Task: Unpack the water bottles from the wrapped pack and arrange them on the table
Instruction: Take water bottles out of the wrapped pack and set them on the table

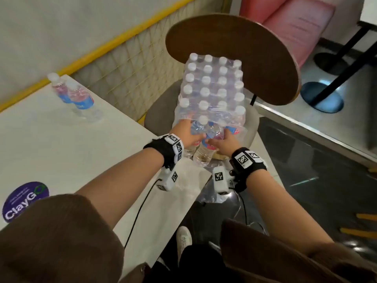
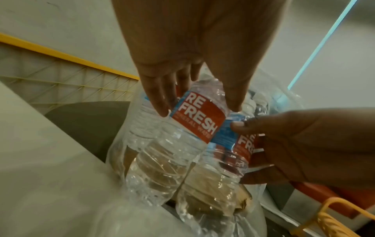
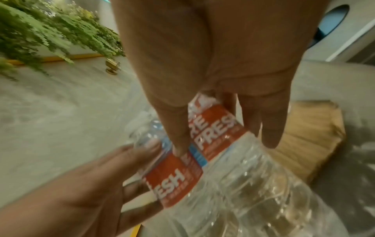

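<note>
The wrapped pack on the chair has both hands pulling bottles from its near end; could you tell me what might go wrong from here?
1. The wrapped pack sits on a chair seat, not the table; tugging could drag it toward the seat's near edge.
2. The left hand and right hand each grip a bottle through torn film, which could snag them.
3. The two bottles already on the table stand close together; one could topple the other.

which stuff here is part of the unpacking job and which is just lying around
Part of the job:
- wrapped pack on the chair
- left hand and right hand, each gripping a bottle at the pack's torn end
- two bottles standing on the table

Just there:
- purple sticker
- pink bench
</note>
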Demonstrator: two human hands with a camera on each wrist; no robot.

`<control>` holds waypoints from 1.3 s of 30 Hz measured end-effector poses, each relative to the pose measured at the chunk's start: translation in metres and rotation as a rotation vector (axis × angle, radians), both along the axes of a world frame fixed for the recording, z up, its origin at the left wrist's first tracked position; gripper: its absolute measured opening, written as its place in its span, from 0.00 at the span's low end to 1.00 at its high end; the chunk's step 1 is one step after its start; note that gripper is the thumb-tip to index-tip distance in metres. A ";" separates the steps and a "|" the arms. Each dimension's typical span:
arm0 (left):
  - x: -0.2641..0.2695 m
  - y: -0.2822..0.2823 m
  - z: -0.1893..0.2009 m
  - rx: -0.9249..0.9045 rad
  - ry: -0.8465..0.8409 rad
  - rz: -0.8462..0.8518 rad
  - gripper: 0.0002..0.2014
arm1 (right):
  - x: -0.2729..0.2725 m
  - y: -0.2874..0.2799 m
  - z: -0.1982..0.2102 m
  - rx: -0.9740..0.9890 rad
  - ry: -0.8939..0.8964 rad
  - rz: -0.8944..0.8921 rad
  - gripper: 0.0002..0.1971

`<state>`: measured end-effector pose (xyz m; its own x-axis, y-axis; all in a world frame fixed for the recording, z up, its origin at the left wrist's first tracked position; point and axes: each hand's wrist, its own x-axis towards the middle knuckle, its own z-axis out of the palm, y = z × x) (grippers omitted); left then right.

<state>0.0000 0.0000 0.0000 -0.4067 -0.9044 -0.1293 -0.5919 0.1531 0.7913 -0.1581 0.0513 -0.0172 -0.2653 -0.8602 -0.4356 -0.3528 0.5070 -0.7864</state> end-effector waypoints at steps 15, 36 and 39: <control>0.152 0.090 0.016 0.085 0.240 0.220 0.24 | 0.120 0.075 0.034 -0.153 0.047 0.691 0.34; 0.413 0.304 0.014 0.318 0.282 0.612 0.20 | 0.386 0.223 -0.020 0.098 -0.110 1.074 0.33; 0.424 0.300 0.021 0.361 0.228 0.546 0.11 | 0.410 0.237 -0.021 0.047 -0.110 1.086 0.33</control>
